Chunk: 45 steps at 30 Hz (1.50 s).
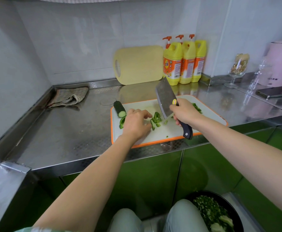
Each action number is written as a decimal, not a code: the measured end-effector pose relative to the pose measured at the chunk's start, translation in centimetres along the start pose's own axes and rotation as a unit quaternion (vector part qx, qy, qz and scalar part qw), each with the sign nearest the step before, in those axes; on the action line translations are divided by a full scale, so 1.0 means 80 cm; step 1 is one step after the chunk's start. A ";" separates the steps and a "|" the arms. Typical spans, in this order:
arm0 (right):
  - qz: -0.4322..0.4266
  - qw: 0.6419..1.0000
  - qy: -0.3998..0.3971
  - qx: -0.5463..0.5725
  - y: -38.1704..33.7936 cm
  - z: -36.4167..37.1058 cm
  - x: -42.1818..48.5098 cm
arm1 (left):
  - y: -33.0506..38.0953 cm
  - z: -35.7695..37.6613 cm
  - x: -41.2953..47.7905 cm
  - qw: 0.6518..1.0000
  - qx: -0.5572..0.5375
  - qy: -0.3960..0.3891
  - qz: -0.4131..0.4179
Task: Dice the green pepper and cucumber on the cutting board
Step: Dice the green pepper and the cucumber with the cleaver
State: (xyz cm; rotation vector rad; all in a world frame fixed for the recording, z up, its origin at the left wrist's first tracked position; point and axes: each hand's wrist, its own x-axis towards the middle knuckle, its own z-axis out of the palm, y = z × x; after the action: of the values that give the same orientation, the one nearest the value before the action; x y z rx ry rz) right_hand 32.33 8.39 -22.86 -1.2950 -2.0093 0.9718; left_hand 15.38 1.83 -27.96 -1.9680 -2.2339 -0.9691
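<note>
On the orange-rimmed cutting board (pixel 170 131), I am pinching a cluster of green pepper strips (pixel 156 120) between the curled fingers and thumb of my left hand (pixel 136 124), while my right hand (pixel 185 113) is gripping the cleaver (pixel 165 97) by its dark handle, blade tilting above them. The cucumber (pixel 119 109) is lying at the board's far left corner. I am judging the strips light, springy and slick-skinned, best bunched from the side; the cucumber firm, prone to rolling.
</note>
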 end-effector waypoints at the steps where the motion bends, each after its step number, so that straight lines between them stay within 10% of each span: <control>1: 0.001 1.000 0.004 0.004 0.001 -0.003 0.000 | 0.002 -0.001 0.005 1.000 0.015 -0.016 0.015; 14: 0.014 1.000 -0.023 -0.002 0.023 -0.010 -0.008 | 0.024 0.017 0.067 0.990 0.030 -0.104 -0.087; 27: -0.008 0.998 -0.064 -0.003 -0.009 0.008 -0.033 | 0.004 -0.035 0.044 0.961 -0.111 0.112 -0.228; 37: 0.006 0.999 -0.033 -0.024 -0.013 -0.001 -0.047 | -0.020 -0.037 0.002 0.979 0.145 -0.012 -0.143; 45: 0.033 0.992 -0.020 -0.118 -0.005 -0.016 -0.035 | 0.005 -0.031 0.017 0.974 0.159 -0.119 0.110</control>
State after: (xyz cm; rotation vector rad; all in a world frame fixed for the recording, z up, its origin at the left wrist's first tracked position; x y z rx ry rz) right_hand 34.16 6.04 -22.00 -1.4842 -2.1768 0.8143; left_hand 14.50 1.91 -25.27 -2.2068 -2.0513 -0.3415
